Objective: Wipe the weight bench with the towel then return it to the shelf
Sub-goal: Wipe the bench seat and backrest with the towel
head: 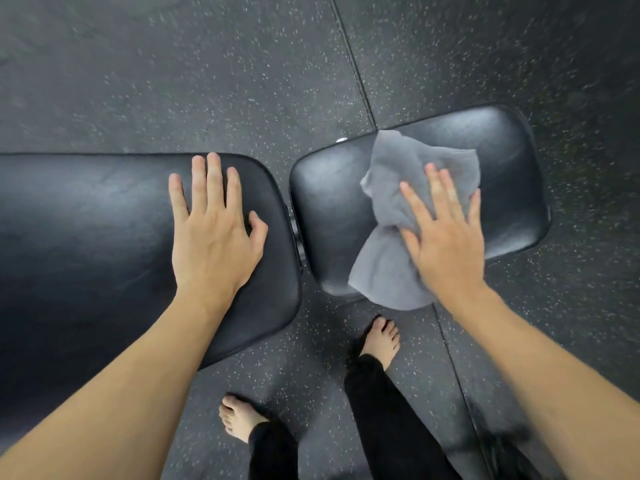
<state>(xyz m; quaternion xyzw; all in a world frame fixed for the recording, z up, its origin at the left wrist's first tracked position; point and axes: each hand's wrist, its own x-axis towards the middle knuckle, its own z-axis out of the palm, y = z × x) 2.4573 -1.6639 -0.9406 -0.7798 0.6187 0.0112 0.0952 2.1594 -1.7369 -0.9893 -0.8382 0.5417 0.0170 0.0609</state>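
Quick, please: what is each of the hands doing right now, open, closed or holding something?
Left hand: open, flat on the long bench pad, holding nothing.
Right hand: open, palm pressing the grey towel onto the small seat pad.

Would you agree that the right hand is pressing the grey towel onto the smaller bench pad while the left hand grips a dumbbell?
Not quite: the left hand holds no dumbbell; it rests flat and empty on the longer bench pad. The head view shows the right hand pressing the grey towel onto the smaller bench pad.
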